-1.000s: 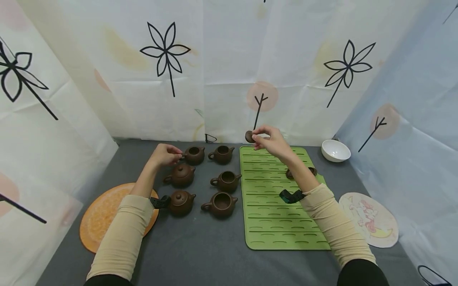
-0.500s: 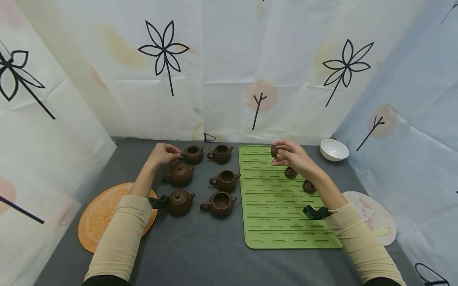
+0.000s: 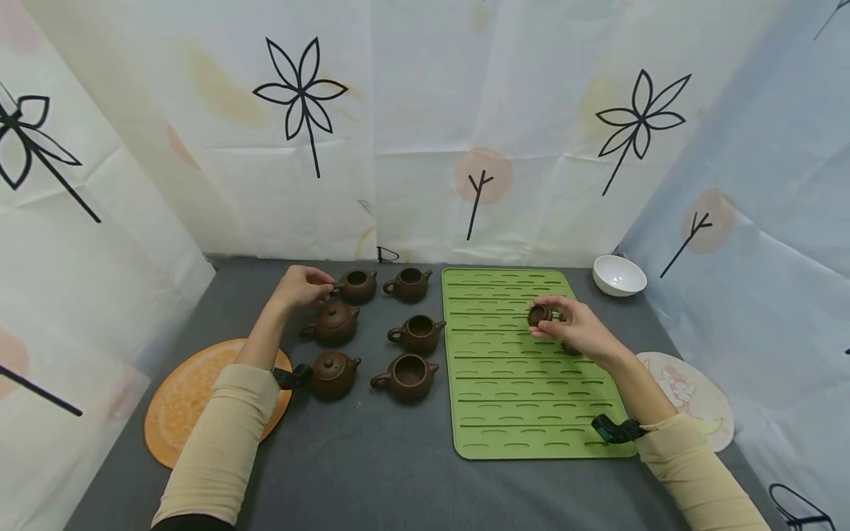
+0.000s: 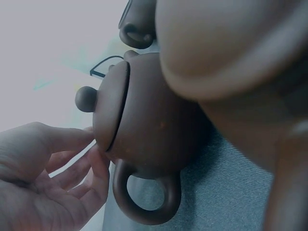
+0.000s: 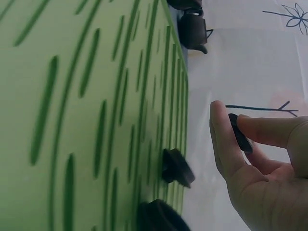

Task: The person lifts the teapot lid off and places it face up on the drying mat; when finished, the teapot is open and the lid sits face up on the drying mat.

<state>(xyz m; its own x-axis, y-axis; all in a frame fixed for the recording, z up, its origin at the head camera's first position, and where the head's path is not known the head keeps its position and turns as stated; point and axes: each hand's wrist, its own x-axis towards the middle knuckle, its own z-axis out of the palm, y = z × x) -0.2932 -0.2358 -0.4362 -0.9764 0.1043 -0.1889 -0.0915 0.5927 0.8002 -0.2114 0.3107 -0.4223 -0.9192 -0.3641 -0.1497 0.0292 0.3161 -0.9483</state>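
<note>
My left hand (image 3: 305, 286) pinches the handle of the lidless brown teapot (image 3: 357, 286) at the back left; in the left wrist view, a lidded teapot (image 4: 159, 115) partly covers those fingertips. My right hand (image 3: 574, 328) holds a small brown teapot lid (image 3: 539, 316) over the green mat (image 3: 505, 398), its hollow side showing. Thumb and fingers pinch that lid (image 5: 240, 133) in the right wrist view. Two other lids, a farther lid (image 5: 177, 167) and a nearer lid (image 5: 161, 216), lie on the mat, mostly hidden by my right hand in the head view.
Two lidded teapots, one behind the other (image 3: 335, 323) (image 3: 334, 376), stand left of three lidless pots, including the front pot (image 3: 408, 378). A white bowl (image 3: 619, 276) sits at the back right. An orange round placemat (image 3: 192, 391) and a pale printed placemat (image 3: 690, 391) flank the table.
My right hand has carried the lid from the mat's back edge rightward and nearer, over the mat, turning its hollow side into view. My left hand stays at the teapot handle.
</note>
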